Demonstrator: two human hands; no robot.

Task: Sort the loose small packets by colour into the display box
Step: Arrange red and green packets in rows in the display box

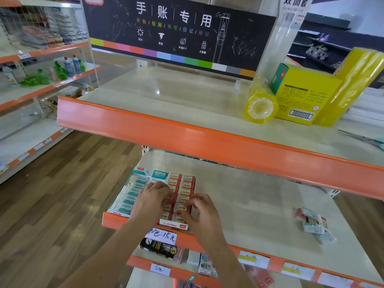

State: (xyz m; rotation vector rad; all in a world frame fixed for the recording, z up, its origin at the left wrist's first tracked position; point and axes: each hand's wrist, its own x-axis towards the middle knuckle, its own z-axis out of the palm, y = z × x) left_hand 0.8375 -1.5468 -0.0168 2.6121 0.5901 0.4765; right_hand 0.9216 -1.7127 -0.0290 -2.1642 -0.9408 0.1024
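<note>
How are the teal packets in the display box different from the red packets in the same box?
The teal packets fill the box's left side; the red packets fill its right side. The teal packets lie uncovered, while both hands work over the red packets: the left hand rests on them and the right hand curls its fingers at one. Both kinds are small, flat and packed in neat rows inside the display box.

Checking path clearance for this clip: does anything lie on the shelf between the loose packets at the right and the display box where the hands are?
Nothing visible does. The loose packets lie at the shelf's right; the display box sits at its left, with bare shelf surface between. Both the left hand and right hand rest on the box's red packets.
</note>
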